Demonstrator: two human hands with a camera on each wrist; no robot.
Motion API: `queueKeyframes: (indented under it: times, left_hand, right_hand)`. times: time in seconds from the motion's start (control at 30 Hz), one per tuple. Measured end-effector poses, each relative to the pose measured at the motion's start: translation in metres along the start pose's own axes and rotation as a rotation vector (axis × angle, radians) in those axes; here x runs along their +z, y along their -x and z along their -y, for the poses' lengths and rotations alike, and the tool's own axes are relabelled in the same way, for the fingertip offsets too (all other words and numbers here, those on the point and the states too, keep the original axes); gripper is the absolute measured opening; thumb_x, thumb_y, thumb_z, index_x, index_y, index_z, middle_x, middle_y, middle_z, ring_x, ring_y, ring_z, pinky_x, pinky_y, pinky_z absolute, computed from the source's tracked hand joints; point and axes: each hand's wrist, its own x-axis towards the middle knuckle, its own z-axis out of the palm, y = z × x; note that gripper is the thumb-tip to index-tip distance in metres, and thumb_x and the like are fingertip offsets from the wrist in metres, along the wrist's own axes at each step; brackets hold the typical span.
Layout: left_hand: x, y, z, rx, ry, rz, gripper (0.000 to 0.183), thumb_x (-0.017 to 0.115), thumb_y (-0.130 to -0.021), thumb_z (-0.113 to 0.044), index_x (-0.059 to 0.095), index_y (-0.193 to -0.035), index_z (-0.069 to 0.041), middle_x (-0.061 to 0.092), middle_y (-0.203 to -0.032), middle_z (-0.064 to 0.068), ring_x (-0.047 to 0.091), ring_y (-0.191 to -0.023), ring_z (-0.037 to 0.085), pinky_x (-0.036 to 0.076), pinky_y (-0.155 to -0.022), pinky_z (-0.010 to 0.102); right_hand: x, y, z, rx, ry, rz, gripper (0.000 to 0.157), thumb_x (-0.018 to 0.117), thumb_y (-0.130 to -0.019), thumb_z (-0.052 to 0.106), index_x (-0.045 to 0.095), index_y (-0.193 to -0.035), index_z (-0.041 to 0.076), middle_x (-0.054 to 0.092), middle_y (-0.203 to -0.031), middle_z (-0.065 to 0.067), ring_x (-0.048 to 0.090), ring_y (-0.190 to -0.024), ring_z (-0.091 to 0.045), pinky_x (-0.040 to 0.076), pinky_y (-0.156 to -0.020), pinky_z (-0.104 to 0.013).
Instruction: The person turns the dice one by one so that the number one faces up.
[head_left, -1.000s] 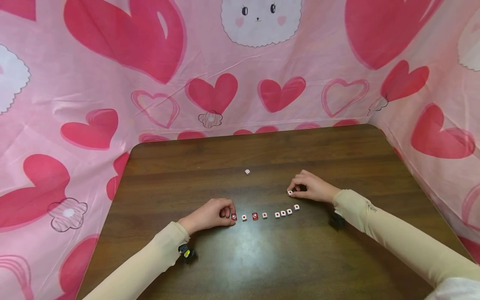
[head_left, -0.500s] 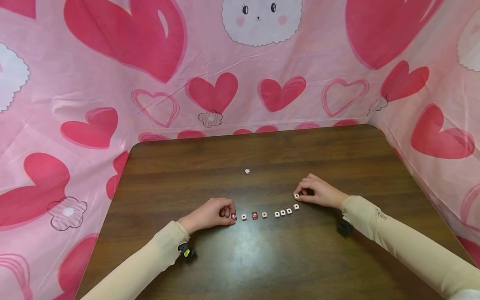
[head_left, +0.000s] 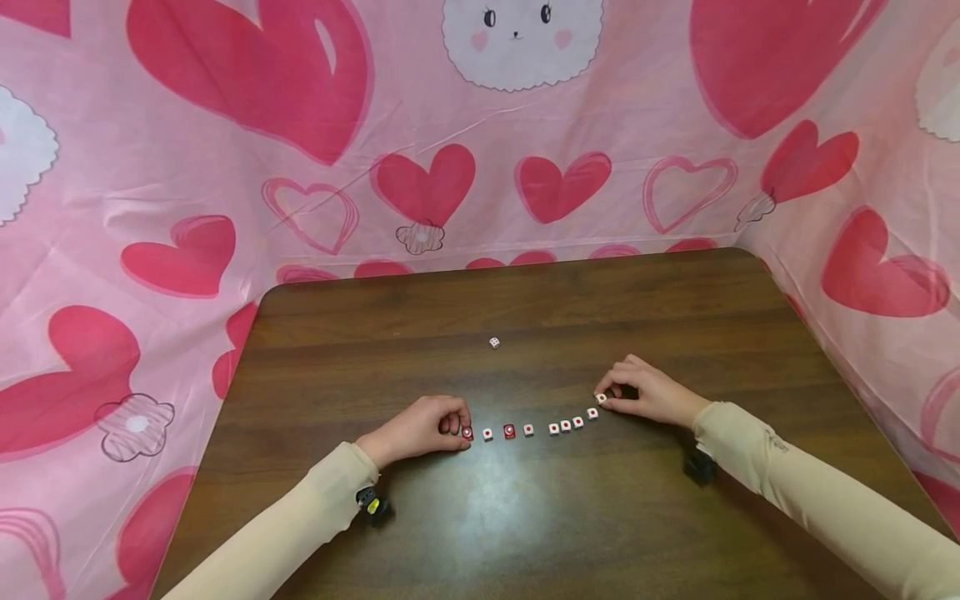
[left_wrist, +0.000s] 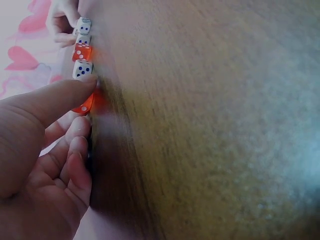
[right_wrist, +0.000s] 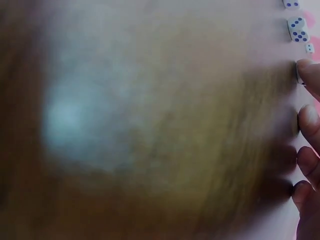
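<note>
My left hand (head_left: 423, 429) pinches a red die (head_left: 467, 433) at the left end of a curved row on the brown table (head_left: 465, 533). That same red die (left_wrist: 84, 106) shows between thumb and fingers in the left wrist view. At the row's right end, my right hand (head_left: 648, 392) pinches a white die (head_left: 601, 399) between thumb and index finger, close beside another white die (head_left: 592, 413). The right wrist view has this held die (right_wrist: 300, 76) mostly hidden behind a fingertip. Between the hands stand a white die (head_left: 487, 434), a red die (head_left: 510, 431) and several more white ones.
A lone white die (head_left: 494, 342) lies farther back, behind the row. Pink cloth (head_left: 495, 208) printed with hearts hangs around the back and sides of the table. Wider gaps separate the dice on the left of the row than those on the right.
My right hand has moved right and toward me with the white die, bringing it to the row's right end. The left hand stays in place on its red die.
</note>
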Motion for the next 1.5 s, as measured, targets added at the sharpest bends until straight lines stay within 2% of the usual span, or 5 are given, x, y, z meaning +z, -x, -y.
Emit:
queueKeyframes:
  times: [0.67,0.8,1.0,1.23,1.5]
  left_hand:
    - [0.0,0.001,0.0,0.0,0.011,0.002,0.019,0.084,-0.09,-0.021,0.067,-0.097,-0.017,0.058,-0.081,-0.007,0.054,-0.075,0.007,0.047,-0.07,0.024]
    - [-0.005,0.001,0.001,-0.001,0.03,0.019,0.022,0.085,-0.089,-0.022,0.068,-0.1,-0.015,0.06,-0.082,-0.008,0.056,-0.076,0.007,0.048,-0.071,0.023]
    - [-0.019,0.002,0.003,-0.029,0.128,0.048,0.025,0.084,-0.09,-0.022,0.069,-0.106,-0.009,0.067,-0.086,-0.008,0.062,-0.079,0.007,0.052,-0.074,0.025]
    - [-0.028,-0.005,0.012,-0.054,0.149,0.007,0.016,0.078,-0.095,-0.02,0.071,-0.106,-0.011,0.069,-0.086,-0.007,0.062,-0.078,0.009,0.053,-0.075,0.026]
    - [-0.032,-0.021,0.013,-0.069,0.104,-0.058,0.01,0.076,-0.096,-0.015,0.07,-0.103,-0.012,0.068,-0.084,-0.006,0.059,-0.074,0.009,0.051,-0.069,0.026]
  right_hand:
    - [0.001,0.012,0.001,-0.015,-0.006,-0.01,0.026,0.084,-0.088,0.013,0.072,-0.106,0.025,0.057,-0.089,0.014,0.043,-0.085,-0.005,0.038,-0.073,-0.024]
    - [0.001,0.012,0.0,-0.023,-0.003,-0.015,0.027,0.085,-0.087,0.013,0.071,-0.106,0.025,0.057,-0.088,0.013,0.042,-0.084,-0.005,0.037,-0.073,-0.024]
    - [0.002,0.012,-0.002,-0.026,-0.007,-0.022,0.028,0.086,-0.086,0.013,0.071,-0.107,0.025,0.056,-0.087,0.013,0.042,-0.084,-0.005,0.036,-0.072,-0.023]
    - [0.003,0.012,-0.003,0.004,-0.01,-0.015,0.029,0.086,-0.086,0.015,0.071,-0.107,0.027,0.056,-0.088,0.015,0.042,-0.084,-0.004,0.037,-0.072,-0.023]
    - [0.004,0.013,-0.004,0.004,-0.011,-0.016,0.029,0.086,-0.086,0.016,0.071,-0.107,0.027,0.056,-0.089,0.016,0.042,-0.084,-0.004,0.038,-0.073,-0.024]
